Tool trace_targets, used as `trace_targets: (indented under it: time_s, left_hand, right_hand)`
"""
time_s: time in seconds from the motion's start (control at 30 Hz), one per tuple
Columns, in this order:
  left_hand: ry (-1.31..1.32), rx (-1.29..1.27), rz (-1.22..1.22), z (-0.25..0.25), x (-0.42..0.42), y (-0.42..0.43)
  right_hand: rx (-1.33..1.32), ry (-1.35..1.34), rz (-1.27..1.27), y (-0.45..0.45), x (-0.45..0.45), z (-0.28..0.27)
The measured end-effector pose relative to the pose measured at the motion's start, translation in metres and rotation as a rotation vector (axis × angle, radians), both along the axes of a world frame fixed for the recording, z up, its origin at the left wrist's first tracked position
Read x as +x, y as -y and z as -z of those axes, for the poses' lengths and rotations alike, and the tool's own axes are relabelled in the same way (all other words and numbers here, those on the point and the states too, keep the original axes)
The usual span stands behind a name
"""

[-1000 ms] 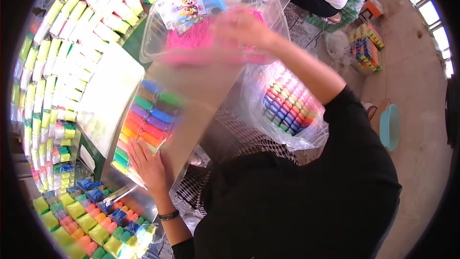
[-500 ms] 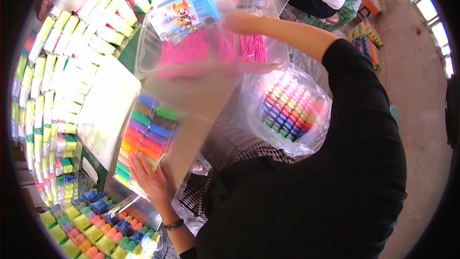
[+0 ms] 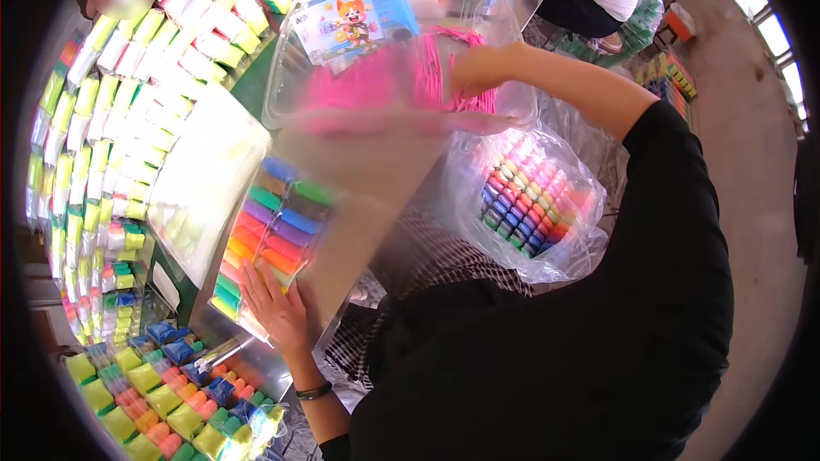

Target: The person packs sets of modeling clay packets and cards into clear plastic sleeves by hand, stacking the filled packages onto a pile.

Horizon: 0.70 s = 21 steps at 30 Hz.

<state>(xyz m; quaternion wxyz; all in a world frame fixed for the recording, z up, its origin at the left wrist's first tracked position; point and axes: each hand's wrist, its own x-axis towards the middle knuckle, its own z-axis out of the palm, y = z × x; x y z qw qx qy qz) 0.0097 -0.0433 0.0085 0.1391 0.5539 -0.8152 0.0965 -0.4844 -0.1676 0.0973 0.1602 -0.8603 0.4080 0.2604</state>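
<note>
My left hand [image 3: 275, 306] lies flat, fingers spread, on the lower end of a clear pack of coloured clay pieces [image 3: 278, 222] on the metal table [image 3: 342, 171]. My right hand [image 3: 480, 71] is inside the clear plastic bin [image 3: 275, 90], among thin pink sticks [image 3: 431, 68]; its fingertips are hidden, so any grip cannot be made out. Blue cards with a cartoon fox [image 3: 350, 21] rest at the bin's far left, over the pink pile.
A clear bag of multicoloured pieces [image 3: 530, 196] is right of the table. Many wrapped packs [image 3: 111, 119] stand at the left, more [image 3: 162, 401] at the lower left. White sheets [image 3: 205, 175] lie beside the table. Other people sit at the top right and top left.
My right hand has moved right and down within the bin, to the pink sticks' right end. My left hand stays on the pack. The whole view has shifted slightly.
</note>
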Motion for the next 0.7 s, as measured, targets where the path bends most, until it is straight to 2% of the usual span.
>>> trace_targets:
  time_s: [0.1, 0.17, 0.2, 0.27, 0.37, 0.43, 0.5, 0.53, 0.6, 0.63, 0.67, 0.7]
  left_hand:
    - [-0.012, 0.005, 0.002, 0.000, 0.000, 0.001]
    - [-0.017, 0.010, 0.000, 0.000, 0.000, 0.000]
    - [-0.025, 0.006, 0.006, 0.002, 0.000, 0.000]
    - [-0.025, -0.002, 0.007, 0.001, 0.002, 0.000]
    - [-0.055, 0.006, 0.003, -0.002, -0.002, 0.000]
    - [-0.061, 0.006, -0.007, -0.004, -0.002, 0.000]
    - [-0.075, 0.005, -0.008, -0.003, -0.003, 0.000]
    - [-0.072, 0.006, -0.006, -0.003, -0.002, 0.001]
    - [-0.066, 0.002, -0.011, -0.003, 0.000, 0.002]
    - [-0.073, 0.004, -0.009, -0.001, 0.000, 0.003]
    - [-0.077, 0.010, -0.005, 0.000, 0.001, 0.002]
    - [-0.074, 0.011, -0.009, -0.001, 0.001, 0.001]
  right_hand:
    - [-0.088, -0.027, 0.091, 0.006, 0.011, -0.020]
    - [-0.492, 0.695, -0.125, 0.020, 0.021, -0.006]
    - [-0.496, 0.699, -0.128, 0.029, 0.029, 0.000]
    - [-0.280, 0.471, 0.045, 0.049, 0.051, 0.008]
    - [-0.231, 0.513, -0.094, 0.081, 0.073, 0.002]
    - [-0.189, 0.471, -0.101, 0.092, 0.085, -0.002]
    - [-0.059, 0.678, 0.119, 0.085, 0.096, -0.003]
    - [-0.059, 0.675, 0.112, 0.087, 0.098, 0.005]
    - [-0.009, 0.845, 0.186, 0.095, 0.102, 0.044]
    - [-0.184, 0.815, 0.196, 0.107, 0.104, 0.061]
    - [-0.181, 0.817, 0.189, 0.122, 0.107, 0.076]
    - [-0.495, 0.585, 0.132, 0.143, 0.107, 0.092]
